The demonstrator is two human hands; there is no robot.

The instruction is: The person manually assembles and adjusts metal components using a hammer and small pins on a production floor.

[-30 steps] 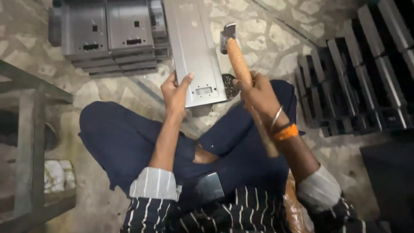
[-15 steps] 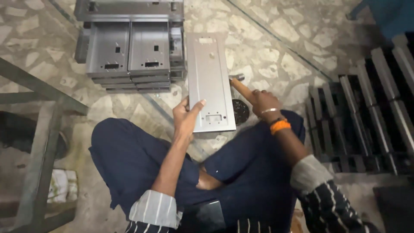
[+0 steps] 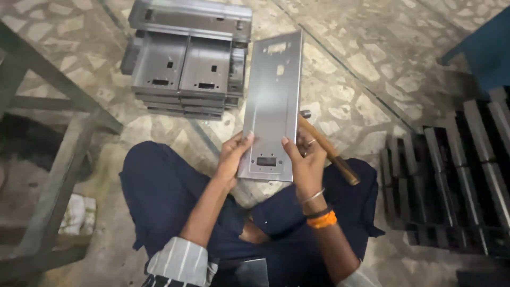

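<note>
- I saw the long grey metal panel (image 3: 273, 106) in the centre of the frame, running from the hands up toward the top centre, its flat face turned to the camera.
- The left hand (image 3: 234, 157) gripped the panel's lower left edge, thumb lying on the face, fingers hidden behind the sheet.
- The right hand (image 3: 305, 159) gripped the lower right edge, thumb on the face; a ring showed on one finger, and a metal bangle and an orange band sat at the wrist.
- Both hands were closed on the same panel, one at each side of the rectangular cutout near its bottom end; further cutouts showed near the top end.
- A wooden hammer handle (image 3: 329, 154) lay slanting just behind the right hand, from centre toward lower right. I could not tell whether the hand touched it; the hammer's head was mostly hidden behind the panel.
- The panel was held above the person's crossed legs in dark blue trousers (image 3: 159, 196); a striped sleeve showed at bottom centre.
- Upper left of centre: a stack of grey metal trays (image 3: 180, 69) on the stone floor, each with small slots, near the panel's upper left edge.
- Right edge: a row of dark metal parts (image 3: 457, 170) standing side by side, well apart from the hands.
- Left edge: a grey metal frame (image 3: 58, 154).
- No readable labels or signs that I could make out.
</note>
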